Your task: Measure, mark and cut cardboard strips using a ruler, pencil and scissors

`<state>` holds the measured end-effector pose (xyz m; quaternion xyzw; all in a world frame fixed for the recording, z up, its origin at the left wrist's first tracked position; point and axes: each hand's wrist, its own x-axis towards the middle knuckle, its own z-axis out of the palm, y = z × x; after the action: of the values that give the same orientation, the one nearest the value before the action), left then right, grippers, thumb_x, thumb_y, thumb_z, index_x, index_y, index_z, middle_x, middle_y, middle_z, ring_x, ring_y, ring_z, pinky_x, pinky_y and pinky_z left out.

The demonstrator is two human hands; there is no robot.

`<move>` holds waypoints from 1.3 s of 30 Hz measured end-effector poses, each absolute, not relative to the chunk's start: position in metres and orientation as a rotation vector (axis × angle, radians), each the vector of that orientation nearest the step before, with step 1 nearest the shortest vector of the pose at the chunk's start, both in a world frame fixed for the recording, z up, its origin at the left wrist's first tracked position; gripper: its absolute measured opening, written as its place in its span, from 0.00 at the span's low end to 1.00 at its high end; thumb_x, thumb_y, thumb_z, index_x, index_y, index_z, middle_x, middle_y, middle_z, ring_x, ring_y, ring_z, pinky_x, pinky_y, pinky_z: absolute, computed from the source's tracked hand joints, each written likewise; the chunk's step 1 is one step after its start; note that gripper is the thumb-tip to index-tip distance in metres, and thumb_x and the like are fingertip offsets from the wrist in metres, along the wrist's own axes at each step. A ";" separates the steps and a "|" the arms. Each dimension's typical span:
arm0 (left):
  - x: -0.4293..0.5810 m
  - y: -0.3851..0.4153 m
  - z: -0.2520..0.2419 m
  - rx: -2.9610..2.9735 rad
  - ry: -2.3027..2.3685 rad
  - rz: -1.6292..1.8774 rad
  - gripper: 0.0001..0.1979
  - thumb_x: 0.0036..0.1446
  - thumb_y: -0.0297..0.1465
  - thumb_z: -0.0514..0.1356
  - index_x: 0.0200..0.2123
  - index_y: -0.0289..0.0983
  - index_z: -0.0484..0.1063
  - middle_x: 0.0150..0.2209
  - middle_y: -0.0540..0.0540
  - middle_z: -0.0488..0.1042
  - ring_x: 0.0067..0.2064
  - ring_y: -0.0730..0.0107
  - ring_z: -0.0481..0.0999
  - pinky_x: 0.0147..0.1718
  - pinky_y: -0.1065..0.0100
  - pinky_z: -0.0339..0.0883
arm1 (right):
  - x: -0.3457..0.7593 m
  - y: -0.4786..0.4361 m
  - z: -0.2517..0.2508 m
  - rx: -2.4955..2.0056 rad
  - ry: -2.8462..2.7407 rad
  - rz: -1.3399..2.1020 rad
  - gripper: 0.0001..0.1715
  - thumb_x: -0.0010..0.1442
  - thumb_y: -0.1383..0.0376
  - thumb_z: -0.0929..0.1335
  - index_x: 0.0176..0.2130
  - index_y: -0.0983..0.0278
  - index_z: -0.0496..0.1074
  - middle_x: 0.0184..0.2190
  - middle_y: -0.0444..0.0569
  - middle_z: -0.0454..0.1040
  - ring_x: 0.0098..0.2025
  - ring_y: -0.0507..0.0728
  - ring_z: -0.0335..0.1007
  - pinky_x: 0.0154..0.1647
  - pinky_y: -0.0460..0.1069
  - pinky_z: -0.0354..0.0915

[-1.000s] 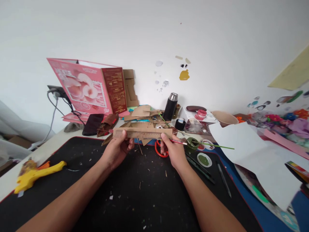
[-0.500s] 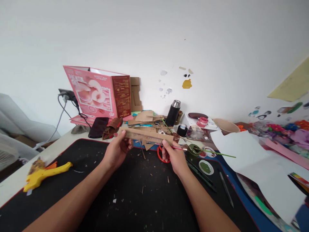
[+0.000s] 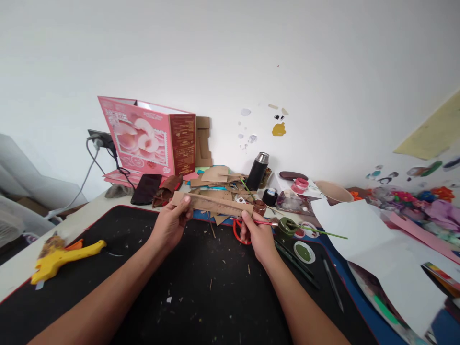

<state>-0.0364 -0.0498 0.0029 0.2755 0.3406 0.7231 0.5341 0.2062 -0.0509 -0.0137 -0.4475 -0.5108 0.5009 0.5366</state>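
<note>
A long, narrow strip of brown cardboard (image 3: 215,205) is stretched between my hands above the far part of the black mat. My left hand (image 3: 173,221) pinches its left end, thumb on top. My right hand (image 3: 257,232) grips the right end the same way, with the thumb on the near face. Red-handled scissors (image 3: 237,233) lie just behind my right fingers, partly hidden. Close to that hand stands an open jar of dark green paint (image 3: 286,226). A thin green stick (image 3: 319,231) and a reddish brush handle (image 3: 265,222) reach toward the jar.
On the left lies a yellow glue gun (image 3: 64,258). Behind are a pink box (image 3: 143,139), a phone (image 3: 146,188), cardboard scraps (image 3: 215,173) and a black thermos (image 3: 258,172). To the right are a green paint lid (image 3: 304,251), a pencil (image 3: 333,285) and white paper (image 3: 373,235).
Both hands and the cardboard strip have shifted slightly left in the view, and the strip's face has tilted a little. The grip on both ends is the same.
</note>
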 end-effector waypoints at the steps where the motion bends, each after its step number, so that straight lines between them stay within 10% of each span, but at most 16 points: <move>1: -0.034 -0.051 0.003 0.665 0.788 1.689 0.27 0.36 0.43 0.85 0.25 0.35 0.74 0.23 0.53 0.69 0.25 0.76 0.66 0.22 0.74 0.58 | 0.206 -0.051 -0.013 -1.058 -1.204 1.190 0.36 0.57 0.34 0.76 0.27 0.61 0.70 0.15 0.40 0.69 0.15 0.50 0.65 0.15 0.43 0.58; 17: -0.009 -0.066 -0.012 0.974 0.718 1.271 0.26 0.54 0.51 0.76 0.25 0.32 0.81 0.26 0.40 0.79 0.27 0.67 0.75 0.27 0.68 0.66 | 0.200 -0.059 -0.010 -1.095 -1.422 1.220 0.35 0.63 0.35 0.73 0.25 0.60 0.68 0.14 0.41 0.70 0.14 0.50 0.65 0.16 0.44 0.59; 26: -0.013 -0.065 -0.006 0.825 0.696 1.389 0.25 0.51 0.46 0.79 0.44 0.32 0.85 0.35 0.36 0.85 0.33 0.60 0.82 0.31 0.65 0.76 | 0.201 -0.059 -0.013 -1.126 -1.479 1.209 0.34 0.65 0.37 0.71 0.24 0.59 0.67 0.14 0.41 0.69 0.15 0.51 0.65 0.16 0.44 0.59; 39: -0.014 -0.062 -0.007 0.783 0.783 1.476 0.17 0.44 0.35 0.82 0.31 0.31 0.84 0.26 0.43 0.81 0.25 0.69 0.78 0.25 0.71 0.71 | 0.196 -0.064 -0.005 -1.089 -1.508 1.281 0.34 0.63 0.37 0.73 0.24 0.60 0.69 0.14 0.40 0.69 0.14 0.50 0.65 0.15 0.44 0.58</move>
<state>-0.0140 -0.0617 -0.0070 0.3381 0.3384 0.6377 0.6038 0.1960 -0.0643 -0.0054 -0.4359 -0.6038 0.5128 0.4272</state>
